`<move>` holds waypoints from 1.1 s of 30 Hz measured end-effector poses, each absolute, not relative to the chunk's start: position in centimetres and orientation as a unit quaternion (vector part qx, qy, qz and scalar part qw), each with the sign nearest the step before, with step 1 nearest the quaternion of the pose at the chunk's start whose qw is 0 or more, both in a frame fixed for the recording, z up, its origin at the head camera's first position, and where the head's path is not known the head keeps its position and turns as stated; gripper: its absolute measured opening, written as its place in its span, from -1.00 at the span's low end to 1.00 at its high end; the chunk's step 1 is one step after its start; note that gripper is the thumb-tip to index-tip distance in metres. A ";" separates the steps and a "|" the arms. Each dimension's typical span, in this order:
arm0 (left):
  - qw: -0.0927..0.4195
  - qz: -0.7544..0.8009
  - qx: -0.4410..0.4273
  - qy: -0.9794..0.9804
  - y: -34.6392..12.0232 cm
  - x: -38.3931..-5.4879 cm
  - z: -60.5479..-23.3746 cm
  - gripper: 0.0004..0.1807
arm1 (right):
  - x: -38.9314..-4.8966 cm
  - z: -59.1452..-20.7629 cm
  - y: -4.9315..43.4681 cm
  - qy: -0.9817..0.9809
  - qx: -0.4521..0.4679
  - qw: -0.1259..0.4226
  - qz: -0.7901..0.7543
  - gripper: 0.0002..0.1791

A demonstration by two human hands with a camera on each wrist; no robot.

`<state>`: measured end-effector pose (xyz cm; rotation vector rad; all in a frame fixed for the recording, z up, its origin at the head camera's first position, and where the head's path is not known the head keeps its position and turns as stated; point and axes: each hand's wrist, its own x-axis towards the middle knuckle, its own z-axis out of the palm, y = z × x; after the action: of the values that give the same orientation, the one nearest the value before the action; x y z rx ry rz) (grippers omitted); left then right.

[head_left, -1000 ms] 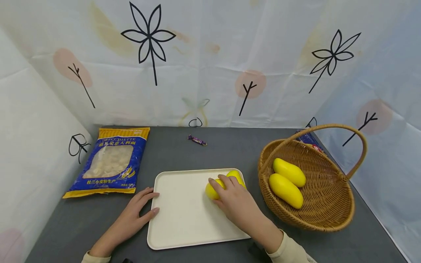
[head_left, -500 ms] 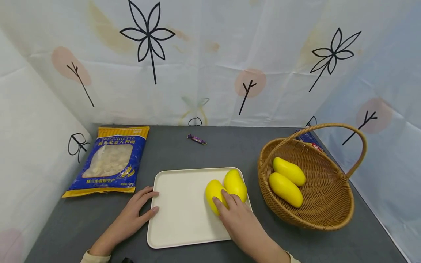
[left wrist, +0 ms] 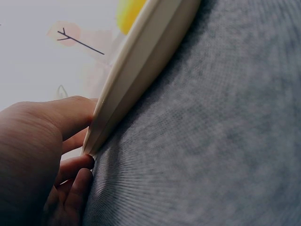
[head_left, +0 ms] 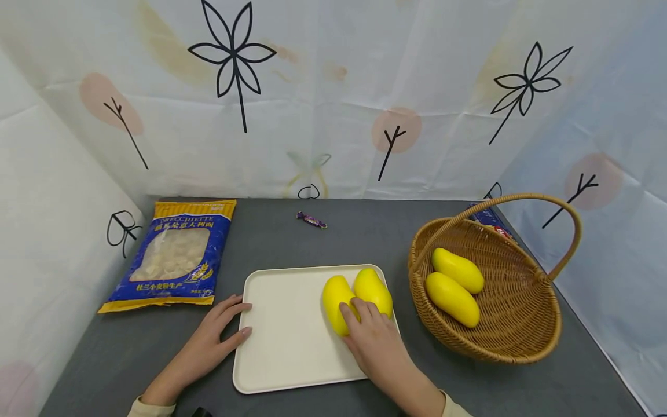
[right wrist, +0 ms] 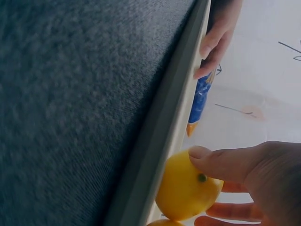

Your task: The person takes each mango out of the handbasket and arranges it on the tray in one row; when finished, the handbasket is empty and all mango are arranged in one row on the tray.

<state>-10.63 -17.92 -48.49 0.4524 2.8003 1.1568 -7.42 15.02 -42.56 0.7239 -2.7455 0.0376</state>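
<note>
Two yellow mangoes lie side by side on the right part of a cream tray [head_left: 281,347]. My right hand [head_left: 377,344] holds the left mango [head_left: 336,301], its thumb on one side near the green stem spot seen in the right wrist view. The other mango [head_left: 372,289] sits close against it, partly behind my fingers. At the tray's left edge my left hand [head_left: 211,341] rests with thumb and fingers spread, fingertips touching the rim. The left wrist view shows those fingers against the tray's outer wall [left wrist: 136,61].
A wicker basket [head_left: 510,313] with an arched handle stands at the right, two more yellow mangoes [head_left: 453,298] inside. A blue and yellow pasta bag [head_left: 174,255] lies at the left. Behind the tray is a purple wrapped candy [head_left: 311,220]. A dark blue package [head_left: 490,217] is partly hidden behind the basket.
My right hand has drawn back toward the near side, then shifted the left mango slightly away and to the left, more upright beside the other. The left hand has stayed at the tray's edge.
</note>
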 end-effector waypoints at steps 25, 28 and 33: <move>0.034 0.380 0.158 0.911 -17.8 -10.6 -48.3 -0.47 | -7.4 -42.7 14.6 -0.962 0.228 0.150 0.006 -0.27; 0.037 0.380 0.153 0.911 -17.9 -10.7 -48.4 -0.46 | -7.3 -42.5 14.5 -0.962 0.230 0.148 0.007 -0.27; 0.039 0.378 0.152 0.913 -17.9 -10.7 -48.4 -0.45 | -6.4 -41.4 14.7 -0.962 0.236 0.138 0.007 -0.24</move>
<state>-10.69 -17.89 -48.42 0.4657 2.7984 1.1582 -6.42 14.68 -41.37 0.6830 -2.7812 0.0189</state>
